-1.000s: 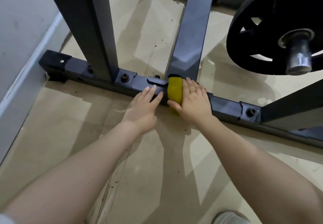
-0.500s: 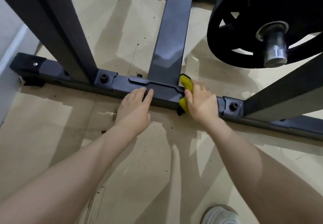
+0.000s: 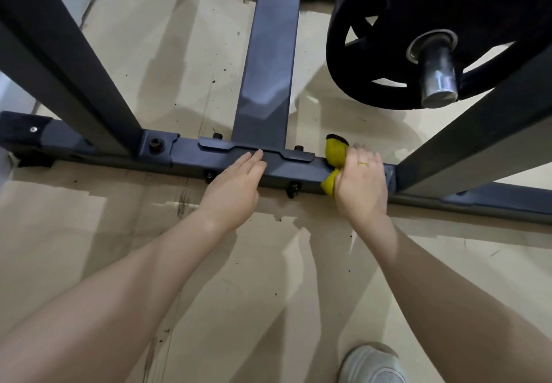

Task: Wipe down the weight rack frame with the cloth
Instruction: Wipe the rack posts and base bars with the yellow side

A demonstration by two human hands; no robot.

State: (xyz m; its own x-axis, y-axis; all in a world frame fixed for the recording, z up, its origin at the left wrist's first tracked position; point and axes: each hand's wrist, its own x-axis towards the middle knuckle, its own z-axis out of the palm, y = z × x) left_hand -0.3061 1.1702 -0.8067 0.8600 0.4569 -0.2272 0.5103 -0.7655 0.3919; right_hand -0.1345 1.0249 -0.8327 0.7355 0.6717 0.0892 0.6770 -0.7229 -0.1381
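Head view: your right hand (image 3: pixel 360 181) is clenched around the yellow cloth (image 3: pixel 335 155), wrapped over the base bar (image 3: pixel 185 158), whose length runs left-right. Your left hand (image 3: pixel 236 185) rests flat and empty alongside; the unwiped bar lies rightward.

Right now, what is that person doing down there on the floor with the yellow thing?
The person is cleaning the weight rack. Their right hand is wrapped around a yellow cloth, pressing it over the rack's bottom bar, close to where a slanted post meets it. Their left hand lies flat on the same bar near the middle. A black weight plate hangs above on the right.
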